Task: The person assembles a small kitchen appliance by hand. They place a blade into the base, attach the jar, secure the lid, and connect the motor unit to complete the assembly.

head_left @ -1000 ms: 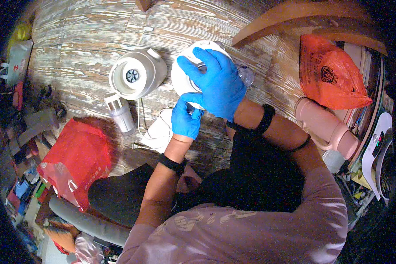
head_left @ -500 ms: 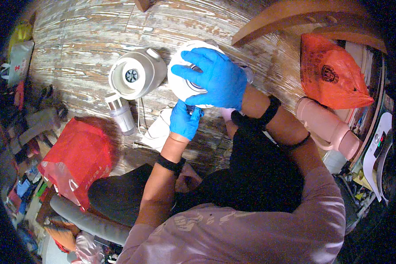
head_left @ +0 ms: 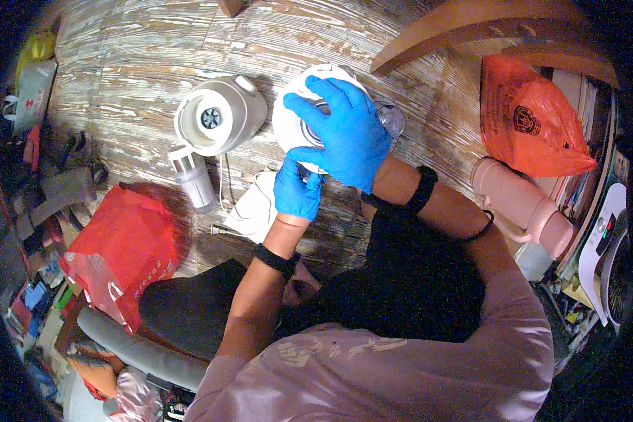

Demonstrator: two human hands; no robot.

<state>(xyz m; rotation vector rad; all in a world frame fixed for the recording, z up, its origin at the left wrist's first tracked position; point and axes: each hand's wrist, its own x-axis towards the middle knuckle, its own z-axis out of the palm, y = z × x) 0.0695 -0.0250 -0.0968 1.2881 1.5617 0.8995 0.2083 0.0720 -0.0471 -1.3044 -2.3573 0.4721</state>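
Two gloved hands at work on one white appliance part, wooden floor below.

- Right hand: blue glove, palm down, fingers spread wide and pressed over the top of the white round jug, clasping it from above.
- Left hand: blue glove, fingers curled shut around the jug's lower edge, just under the right hand; what exactly the fingertips pinch is hidden.
- White round jug: on the plank floor, upper centre of the view, mostly covered by the right hand; a clear plastic piece shows at its right edge, touching it.
- White motor base: just left of the jug, apart from it, its top socket facing up.
- Small clear cup: lies below the base, close to it.
- White cloth: on the floor beside the left wrist, with a cord running over it.
- Black wristbands: one on each forearm.
- Red plastic bag: lower left, well apart from the hands.
- Orange plastic bag: upper right, near a curved wooden chair part.
- Pink bottle: lying on its side, right of the right forearm.
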